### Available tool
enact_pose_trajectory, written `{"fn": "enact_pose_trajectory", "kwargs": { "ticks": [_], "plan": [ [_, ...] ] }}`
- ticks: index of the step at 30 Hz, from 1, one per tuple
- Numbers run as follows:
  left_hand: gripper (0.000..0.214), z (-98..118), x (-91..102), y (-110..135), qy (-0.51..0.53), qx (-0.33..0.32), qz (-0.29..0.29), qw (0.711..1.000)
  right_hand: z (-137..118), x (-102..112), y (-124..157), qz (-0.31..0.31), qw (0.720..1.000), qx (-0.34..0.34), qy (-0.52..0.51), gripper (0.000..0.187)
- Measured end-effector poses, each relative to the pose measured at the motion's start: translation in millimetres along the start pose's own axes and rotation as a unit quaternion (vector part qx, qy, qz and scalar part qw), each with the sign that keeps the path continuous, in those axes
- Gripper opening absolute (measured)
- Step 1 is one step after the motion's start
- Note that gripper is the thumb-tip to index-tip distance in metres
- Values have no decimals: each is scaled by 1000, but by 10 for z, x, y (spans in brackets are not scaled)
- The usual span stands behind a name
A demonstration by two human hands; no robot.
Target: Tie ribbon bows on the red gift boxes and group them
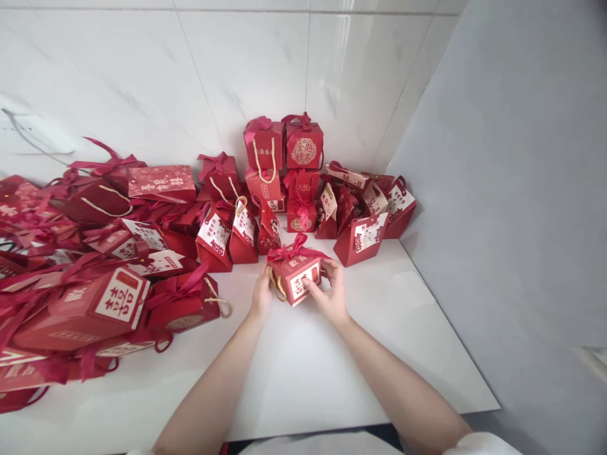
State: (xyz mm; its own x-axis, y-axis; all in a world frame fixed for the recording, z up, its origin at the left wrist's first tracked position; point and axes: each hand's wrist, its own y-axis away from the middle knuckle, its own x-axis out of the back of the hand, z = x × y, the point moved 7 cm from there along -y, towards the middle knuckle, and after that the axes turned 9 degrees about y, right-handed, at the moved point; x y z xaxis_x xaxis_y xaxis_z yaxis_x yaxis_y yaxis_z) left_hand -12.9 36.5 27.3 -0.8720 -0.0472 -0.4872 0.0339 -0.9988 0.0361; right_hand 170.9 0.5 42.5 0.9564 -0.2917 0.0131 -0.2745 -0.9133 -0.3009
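Observation:
A small red gift box [298, 273] with a red ribbon bow on top, a gold cord handle and a white-and-red label sits on the white table [294, 373] in front of me. My left hand [262, 294] grips its left side by the cord handle. My right hand [331, 292] wraps round its right side, with the thumb pressed on the front label. Both hands are closed on the box.
Finished red boxes are stacked in two tiers [283, 165] against the tiled back wall. Open red boxes [366, 215] stand at the right, near a grey side wall [512, 189]. A big heap of red boxes and ribbons [80, 272] fills the left.

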Motion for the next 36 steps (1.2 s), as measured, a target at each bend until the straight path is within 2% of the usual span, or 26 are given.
{"fn": "enact_pose_trajectory", "kwargs": {
  "ticks": [3, 6, 8, 11, 14, 16, 20, 22, 24, 26, 28, 30, 32, 33, 35, 36],
  "plan": [
    [66, -6, 51, -47, 60, -14, -5, 998, -27, -7, 32, -7, 999, 21, 25, 68],
    [72, 34, 80, -45, 25, -28, -28, 999, -7, -12, 44, -20, 999, 18, -19, 48],
    [74, 72, 71, -30, -12, -34, -44, 998, 26, 28, 41, 9, 999, 3, -31, 39],
    [70, 92, 21, -9, -20, -20, -62, 998, 65, 36, 34, 32, 998, -34, -44, 46],
    [65, 116, -11, -13, -60, -10, -66, 996, 101, -85, 34, -26, 987, -98, -123, 57],
    [61, 180, 22, -43, -118, -18, -55, 991, 126, -97, 30, -31, 978, -133, -157, 57],
    [50, 479, 134, -90, -240, -52, -46, 968, 189, 161, -18, 101, 977, -144, -118, 52],
    [44, 716, 147, -42, -300, -79, -26, 950, 240, 228, -40, 134, 972, -153, -119, 50],
    [41, 1000, 68, 81, -372, -119, 12, 921, 303, 220, -59, 134, 968, -167, -133, 50],
    [41, 1244, -170, 247, -445, -158, 16, 882, 369, 181, -66, 125, 964, -186, -146, 49],
    [48, 1315, -558, 395, -523, -164, -76, 833, 425, 147, -68, 115, 960, -201, -159, 49],
    [71, 1214, -911, 512, -624, -146, -191, 744, 464, 134, -74, 106, 957, -210, -168, 49],
    [105, 1042, -1096, 559, -709, -117, -252, 649, 487, 147, -87, 100, 956, -214, -174, 49],
    [117, 954, -1137, 557, -739, -102, -261, 613, 495, 161, -96, 99, 956, -214, -175, 49],
    [122, 805, -1164, 530, -775, -72, -256, 573, 511, 188, -115, 97, 956, -215, -173, 46],
    [117, 755, -1168, 517, -782, -60, -248, 569, 521, 200, -124, 94, 957, -215, -169, 44]
  ]
}}
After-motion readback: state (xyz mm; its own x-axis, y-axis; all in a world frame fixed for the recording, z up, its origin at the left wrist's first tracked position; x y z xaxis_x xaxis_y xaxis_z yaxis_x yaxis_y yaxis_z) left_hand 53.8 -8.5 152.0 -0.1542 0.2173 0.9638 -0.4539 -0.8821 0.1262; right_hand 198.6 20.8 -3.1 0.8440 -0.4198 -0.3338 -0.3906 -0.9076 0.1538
